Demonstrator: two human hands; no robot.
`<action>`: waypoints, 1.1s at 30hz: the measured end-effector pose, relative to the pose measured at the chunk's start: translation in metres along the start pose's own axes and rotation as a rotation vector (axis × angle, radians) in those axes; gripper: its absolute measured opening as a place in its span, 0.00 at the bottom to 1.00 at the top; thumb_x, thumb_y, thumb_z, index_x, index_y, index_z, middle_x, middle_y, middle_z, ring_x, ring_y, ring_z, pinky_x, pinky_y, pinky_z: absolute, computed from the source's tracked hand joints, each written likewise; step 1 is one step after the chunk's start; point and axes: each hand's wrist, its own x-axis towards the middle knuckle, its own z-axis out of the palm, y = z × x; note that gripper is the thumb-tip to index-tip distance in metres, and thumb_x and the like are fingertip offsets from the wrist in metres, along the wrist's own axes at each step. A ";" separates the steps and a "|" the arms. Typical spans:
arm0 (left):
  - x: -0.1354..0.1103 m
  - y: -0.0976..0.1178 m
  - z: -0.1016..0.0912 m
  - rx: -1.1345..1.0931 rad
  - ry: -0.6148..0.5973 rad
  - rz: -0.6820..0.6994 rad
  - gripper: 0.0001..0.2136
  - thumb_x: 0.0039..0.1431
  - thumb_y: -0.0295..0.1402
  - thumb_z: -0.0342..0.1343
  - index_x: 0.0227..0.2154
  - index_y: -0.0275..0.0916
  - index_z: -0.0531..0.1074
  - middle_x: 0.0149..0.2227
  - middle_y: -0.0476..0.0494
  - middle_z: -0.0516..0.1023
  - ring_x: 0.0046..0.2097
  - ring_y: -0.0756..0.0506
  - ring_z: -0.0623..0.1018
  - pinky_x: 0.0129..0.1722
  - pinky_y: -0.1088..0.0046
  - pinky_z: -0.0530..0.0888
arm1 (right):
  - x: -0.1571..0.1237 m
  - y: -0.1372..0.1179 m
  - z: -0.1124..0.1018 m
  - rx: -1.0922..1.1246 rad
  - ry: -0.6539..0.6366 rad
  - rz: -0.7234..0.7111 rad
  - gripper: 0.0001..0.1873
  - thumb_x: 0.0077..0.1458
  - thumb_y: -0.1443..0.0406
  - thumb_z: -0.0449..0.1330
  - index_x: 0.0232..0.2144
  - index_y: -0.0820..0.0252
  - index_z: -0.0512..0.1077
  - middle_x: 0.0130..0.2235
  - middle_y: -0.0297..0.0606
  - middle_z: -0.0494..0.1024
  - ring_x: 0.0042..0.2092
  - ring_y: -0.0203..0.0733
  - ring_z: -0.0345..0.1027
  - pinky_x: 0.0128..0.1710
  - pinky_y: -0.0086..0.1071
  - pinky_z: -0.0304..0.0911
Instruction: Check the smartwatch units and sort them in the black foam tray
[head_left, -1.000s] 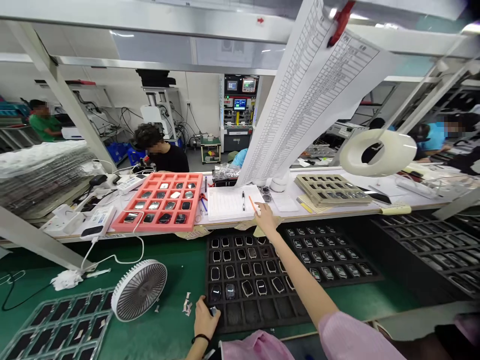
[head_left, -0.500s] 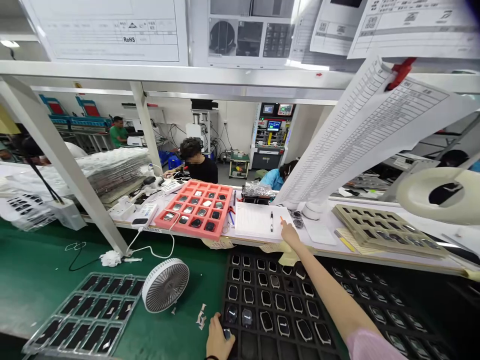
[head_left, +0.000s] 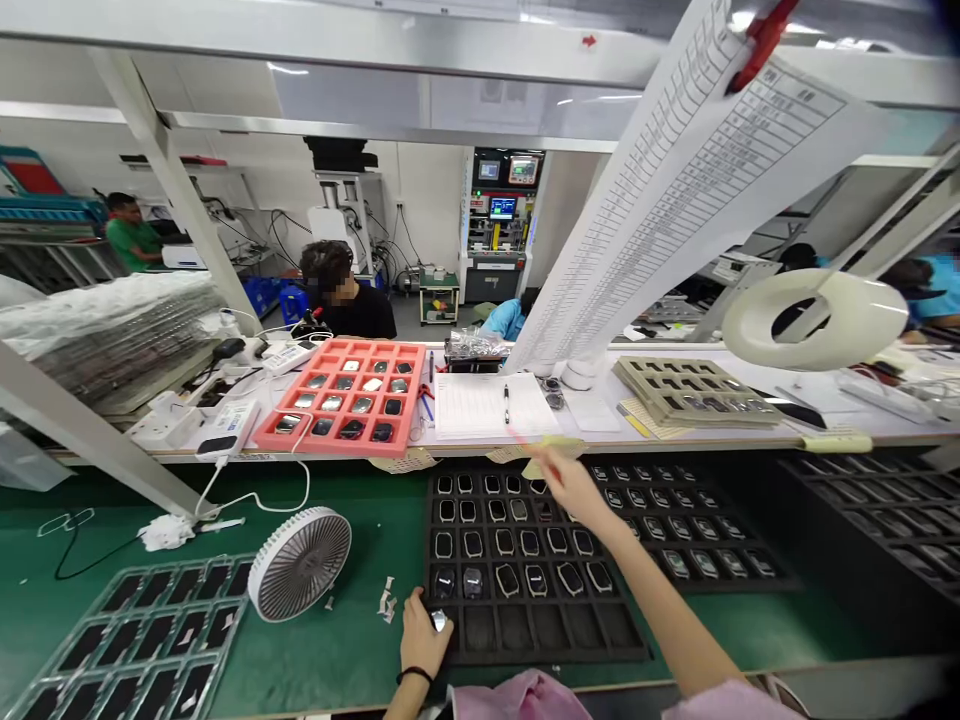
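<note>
My left hand (head_left: 421, 640), a dark band on its wrist, is closed around a watch case (head_left: 439, 621) whose shiny face shows between the fingers. It is at the near left corner of a black foam tray (head_left: 551, 635). That tray holds rows of watch cases, and its front row shows bare slots. Over the tray's far edge, my right hand (head_left: 571, 488) pinches a thin orange-red stick (head_left: 519, 437), blurred by motion, so its kind is unclear. Beyond it, a printed sheet (head_left: 472, 405) lies on the shelf with a black pen (head_left: 506, 404) on top.
A pink tray (head_left: 416, 400) of watch parts and a beige tray (head_left: 679, 395) stand on the raised shelf. A white fan (head_left: 300, 565) and a clear tray (head_left: 142, 630) are at left. Hanging papers (head_left: 637, 190) cross above. More black trays (head_left: 694, 525) lie at right. Co-workers sit beyond.
My right hand has drawn back from the sheet toward the tray, with the orange-red stick. My left hand keeps the watch case at the tray corner. The view has tilted down and shifted right.
</note>
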 end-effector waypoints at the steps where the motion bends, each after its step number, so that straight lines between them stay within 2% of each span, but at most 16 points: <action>1: 0.000 0.000 0.000 0.000 -0.001 0.002 0.26 0.48 0.29 0.53 0.51 0.27 0.56 0.49 0.32 0.66 0.55 0.38 0.67 0.57 0.65 0.61 | -0.016 -0.002 0.010 0.009 -0.157 0.023 0.17 0.62 0.62 0.45 0.43 0.60 0.72 0.33 0.39 0.79 0.28 0.40 0.69 0.31 0.30 0.61; 4: 0.000 -0.001 0.001 -0.002 0.003 0.002 0.26 0.49 0.29 0.52 0.51 0.26 0.56 0.49 0.32 0.66 0.55 0.37 0.67 0.56 0.64 0.62 | -0.056 -0.004 0.042 -0.066 -0.582 0.138 0.16 0.59 0.67 0.49 0.40 0.57 0.76 0.34 0.37 0.81 0.31 0.40 0.72 0.32 0.29 0.61; 7: 0.000 0.000 0.002 -0.005 0.008 0.005 0.26 0.49 0.29 0.53 0.51 0.25 0.56 0.49 0.30 0.65 0.55 0.36 0.67 0.55 0.64 0.63 | -0.085 -0.001 0.067 -0.086 -0.744 0.192 0.13 0.50 0.72 0.56 0.31 0.56 0.80 0.34 0.36 0.82 0.34 0.41 0.75 0.32 0.26 0.62; 9: 0.001 -0.001 0.003 -0.006 0.012 0.006 0.26 0.48 0.29 0.53 0.51 0.25 0.56 0.49 0.30 0.65 0.55 0.36 0.67 0.55 0.64 0.63 | -0.097 0.000 0.077 -0.109 -0.773 0.231 0.15 0.47 0.74 0.56 0.29 0.56 0.81 0.34 0.36 0.83 0.36 0.42 0.76 0.33 0.26 0.63; 14: 0.001 -0.002 0.005 -0.002 0.025 0.008 0.26 0.48 0.29 0.53 0.51 0.29 0.56 0.49 0.33 0.66 0.55 0.36 0.67 0.55 0.63 0.64 | -0.112 -0.006 0.101 -0.220 -0.762 0.339 0.17 0.47 0.77 0.54 0.32 0.59 0.81 0.39 0.42 0.82 0.44 0.48 0.75 0.41 0.31 0.65; 18: 0.003 -0.003 0.005 0.003 0.025 0.016 0.26 0.48 0.29 0.53 0.51 0.30 0.55 0.48 0.33 0.66 0.55 0.36 0.67 0.56 0.63 0.63 | -0.118 -0.013 0.123 -0.298 -0.761 0.409 0.16 0.49 0.78 0.53 0.33 0.65 0.80 0.39 0.51 0.81 0.44 0.54 0.75 0.42 0.36 0.66; 21: 0.004 -0.003 0.004 0.006 0.018 0.018 0.26 0.48 0.29 0.54 0.51 0.29 0.55 0.48 0.33 0.66 0.55 0.35 0.67 0.56 0.62 0.63 | -0.121 -0.014 0.134 -0.325 -0.755 0.432 0.15 0.50 0.76 0.54 0.34 0.66 0.79 0.40 0.54 0.80 0.44 0.54 0.75 0.42 0.37 0.67; 26: 0.004 -0.002 0.004 0.005 0.013 0.017 0.26 0.48 0.29 0.54 0.51 0.29 0.55 0.48 0.33 0.65 0.56 0.35 0.66 0.57 0.62 0.62 | -0.123 -0.010 0.136 -0.336 -0.747 0.451 0.13 0.51 0.74 0.55 0.34 0.65 0.79 0.41 0.54 0.80 0.45 0.54 0.75 0.41 0.37 0.67; 33: 0.004 -0.001 0.004 -0.001 0.015 0.019 0.26 0.48 0.30 0.54 0.50 0.28 0.55 0.49 0.32 0.66 0.56 0.35 0.66 0.57 0.61 0.62 | -0.123 -0.007 0.136 -0.332 -0.759 0.458 0.15 0.50 0.76 0.54 0.33 0.64 0.79 0.40 0.52 0.81 0.44 0.51 0.75 0.41 0.34 0.67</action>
